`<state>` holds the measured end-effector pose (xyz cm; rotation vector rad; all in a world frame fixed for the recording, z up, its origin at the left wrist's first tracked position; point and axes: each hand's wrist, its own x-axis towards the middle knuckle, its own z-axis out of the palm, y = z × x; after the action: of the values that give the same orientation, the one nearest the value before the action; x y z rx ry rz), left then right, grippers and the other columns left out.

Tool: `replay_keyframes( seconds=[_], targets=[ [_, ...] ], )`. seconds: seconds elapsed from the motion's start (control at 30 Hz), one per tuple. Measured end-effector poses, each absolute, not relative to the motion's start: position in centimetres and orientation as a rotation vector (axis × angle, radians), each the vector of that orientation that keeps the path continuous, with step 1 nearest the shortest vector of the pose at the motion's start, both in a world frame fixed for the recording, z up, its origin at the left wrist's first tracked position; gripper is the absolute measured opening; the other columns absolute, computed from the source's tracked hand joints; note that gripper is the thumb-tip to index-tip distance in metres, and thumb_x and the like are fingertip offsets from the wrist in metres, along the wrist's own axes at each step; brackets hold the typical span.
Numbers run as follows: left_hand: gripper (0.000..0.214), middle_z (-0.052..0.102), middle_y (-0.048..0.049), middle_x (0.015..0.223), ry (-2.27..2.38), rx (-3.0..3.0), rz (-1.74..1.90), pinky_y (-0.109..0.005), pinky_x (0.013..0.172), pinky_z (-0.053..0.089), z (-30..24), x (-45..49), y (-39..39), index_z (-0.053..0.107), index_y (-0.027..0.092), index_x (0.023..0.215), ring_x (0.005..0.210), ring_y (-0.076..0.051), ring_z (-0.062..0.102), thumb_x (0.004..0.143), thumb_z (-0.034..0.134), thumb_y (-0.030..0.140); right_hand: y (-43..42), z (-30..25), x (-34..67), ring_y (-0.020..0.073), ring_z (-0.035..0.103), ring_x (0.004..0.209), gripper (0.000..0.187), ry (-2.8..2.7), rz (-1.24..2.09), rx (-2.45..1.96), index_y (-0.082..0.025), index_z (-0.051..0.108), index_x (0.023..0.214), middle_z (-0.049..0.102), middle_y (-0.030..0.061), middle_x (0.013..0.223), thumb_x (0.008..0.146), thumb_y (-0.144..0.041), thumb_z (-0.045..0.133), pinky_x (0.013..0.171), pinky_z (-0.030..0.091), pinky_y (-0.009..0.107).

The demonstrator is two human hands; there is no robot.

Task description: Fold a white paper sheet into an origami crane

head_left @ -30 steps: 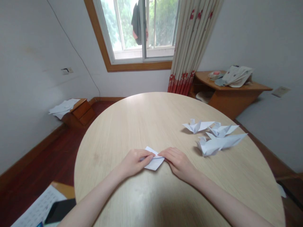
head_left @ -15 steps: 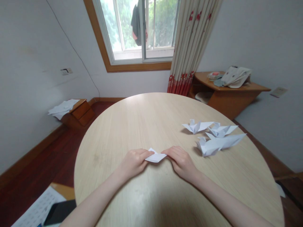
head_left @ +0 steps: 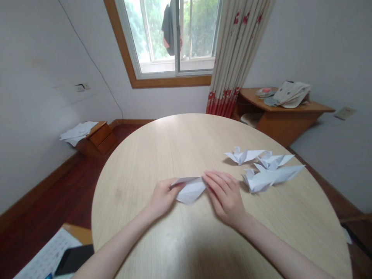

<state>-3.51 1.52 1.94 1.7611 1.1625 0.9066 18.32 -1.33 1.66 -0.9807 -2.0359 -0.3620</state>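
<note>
A partly folded white paper (head_left: 189, 188) lies on the round wooden table (head_left: 180, 143) just in front of me. My left hand (head_left: 162, 197) pinches its left corner with curled fingers. My right hand (head_left: 226, 194) lies with its fingers stretched out flat, the fingertips pressing the paper's right edge. Three finished white paper birds (head_left: 264, 167) rest on the table to the right, a short way beyond my right hand.
A printed sheet and a dark phone (head_left: 72, 259) lie on a surface at the lower left. A low wooden cabinet (head_left: 99, 137) with papers stands by the left wall. A wooden corner shelf (head_left: 279, 112) with papers is at the back right, beside a curtain (head_left: 235, 58).
The paper has been opened out and turned into a wider, longer shape. My right hand went from a pinch to flat fingers on the paper; my left hand still grips the left end.
</note>
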Motion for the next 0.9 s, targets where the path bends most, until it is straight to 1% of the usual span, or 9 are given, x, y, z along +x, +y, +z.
replay_keyframes(
  seconds=[0.07,0.13,0.27,0.37,0.5,0.6,0.73,0.8,0.9],
  targets=[
    [0.037,0.07,-0.006,0.076,1.195,1.492,0.898,-0.026,0.06,0.045,1.8,-3.3,1.7,0.071,0.012,0.084,0.068,-0.019,0.062,0.082,0.058,0.046,-1.4,1.8,18.2,0.0237,0.053,0.117,0.048,-2.003,-0.416,-1.014,-0.019,0.044,0.138,0.065,0.0101,0.121,0.091,-0.009,0.045,0.102,0.029,0.044],
    [0.045,0.068,-0.0069,0.072,1.195,1.323,0.902,-0.024,0.056,0.041,1.5,-3.2,2.0,0.07,0.009,0.078,0.063,-0.018,0.059,0.074,0.065,0.054,-1.5,1.9,18.2,0.0228,0.054,0.117,0.048,-2.014,-0.416,-1.028,-0.02,0.043,0.139,0.065,0.009,0.122,0.092,-0.01,0.044,0.104,0.025,0.044],
    [0.045,0.067,-0.0077,0.069,1.181,1.191,0.858,-0.023,0.054,0.038,1.0,-3.3,2.3,0.069,0.008,0.075,0.061,-0.017,0.058,0.066,0.073,0.052,-1.3,1.8,18.4,0.0206,0.053,0.121,0.046,-2.122,-0.325,-0.958,-0.019,0.043,0.139,0.064,0.0094,0.126,0.094,-0.01,0.04,0.105,0.025,0.044],
    [0.04,0.066,-0.0069,0.067,1.197,1.165,0.806,-0.023,0.053,0.037,1.1,-3.3,2.4,0.068,0.009,0.074,0.06,-0.017,0.057,0.064,0.074,0.047,-1.0,1.3,18.6,0.0192,0.05,0.125,0.042,-2.237,-0.202,-0.915,-0.018,0.044,0.137,0.061,0.0103,0.129,0.096,-0.012,0.037,0.104,0.032,0.043],
    [0.035,0.067,-0.0062,0.068,1.231,1.194,0.735,-0.023,0.054,0.036,1.0,-3.4,2.4,0.069,0.008,0.079,0.06,-0.016,0.057,0.066,0.069,0.04,-0.6,0.8,18.6,0.0216,0.039,0.135,0.044,-2.46,0.065,-0.946,-0.017,0.04,0.141,0.047,0.0115,0.143,0.099,-0.028,0.037,0.105,0.038,0.045],
    [0.032,0.065,-0.0046,0.064,1.283,1.268,0.699,-0.022,0.051,0.033,0.7,-3.7,2.6,0.068,0.007,0.076,0.056,-0.015,0.055,0.068,0.064,0.038,-0.5,0.5,18.5,0.0229,0.031,0.139,0.052,-2.575,0.242,-1.004,-0.019,0.032,0.146,0.036,0.0111,0.15,0.097,-0.035,0.042,0.11,0.033,0.049],
    [0.028,0.064,-0.0044,0.062,1.335,1.331,0.629,-0.023,0.048,0.033,0.7,-3.8,2.6,0.065,0.009,0.072,0.053,-0.016,0.056,0.07,0.06,0.036,-0.5,0.2,18.3,0.0217,0.027,0.141,0.056,-2.627,0.39,-1.054,-0.021,0.026,0.148,0.029,0.0104,0.153,0.097,-0.035,0.044,0.114,0.029,0.048],
    [0.031,0.062,-0.0047,0.06,1.346,1.356,0.563,-0.023,0.045,0.033,1.0,-3.7,2.4,0.063,0.011,0.069,0.05,-0.017,0.056,0.075,0.054,0.041,-0.5,0.2,18.3,0.0213,0.025,0.141,0.056,-2.642,0.42,-1.074,-0.021,0.026,0.149,0.028,0.01,0.153,0.097,-0.034,0.044,0.114,0.028,0.048],
    [0.049,0.056,-0.0041,0.051,1.499,1.6,0.504,-0.024,0.044,0.027,1.8,-3.6,2.0,0.056,0.015,0.056,0.046,-0.016,0.053,0.085,0.041,0.051,-0.5,0.4,18.3,0.021,0.024,0.141,0.056,-2.668,0.435,-1.088,-0.02,0.026,0.148,0.027,0.0099,0.153,0.097,-0.034,0.045,0.115,0.026,0.049]
  ],
)
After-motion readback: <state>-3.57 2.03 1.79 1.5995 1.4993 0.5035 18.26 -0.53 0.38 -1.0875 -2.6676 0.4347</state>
